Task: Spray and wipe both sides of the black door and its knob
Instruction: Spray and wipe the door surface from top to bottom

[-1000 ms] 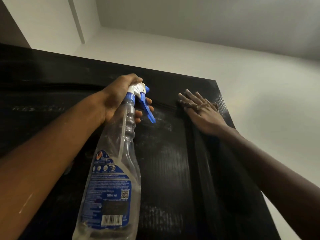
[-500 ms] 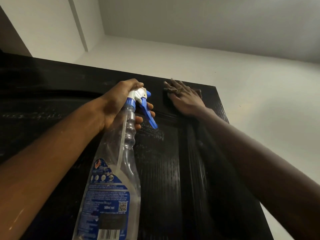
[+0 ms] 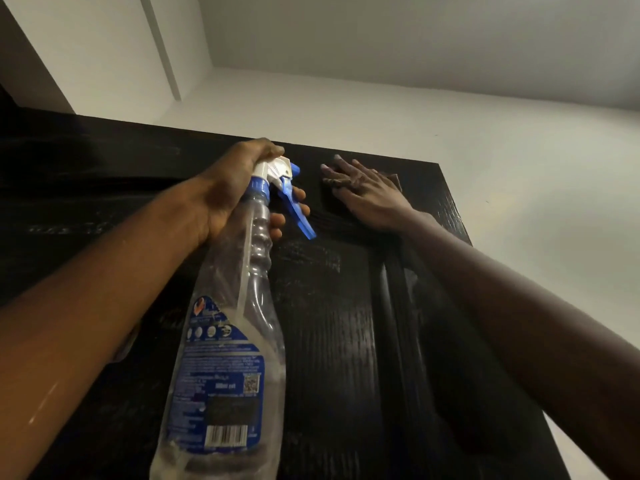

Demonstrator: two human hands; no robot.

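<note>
The black door [image 3: 332, 341] fills the lower view, seen from below up to its top edge. My left hand [image 3: 232, 188] grips the neck of a clear spray bottle [image 3: 239, 341] with a white and blue trigger head, fingers curled under the trigger, nozzle toward the door's top rail. My right hand [image 3: 363, 192] lies flat with straight fingers, pressing a dark cloth [image 3: 393, 180] against the door's top rail near the upper right corner. Faint wet streaks show on the panel below the nozzle. The knob is out of view.
A white wall [image 3: 519, 202] and ceiling [image 3: 415, 46] rise above and to the right of the door. A white beam or frame strip [image 3: 162, 46] runs along the ceiling at upper left.
My right hand with the cloth slid from the door's right stile up and left along the top rail. The left hand keeps the bottle in about the same place.
</note>
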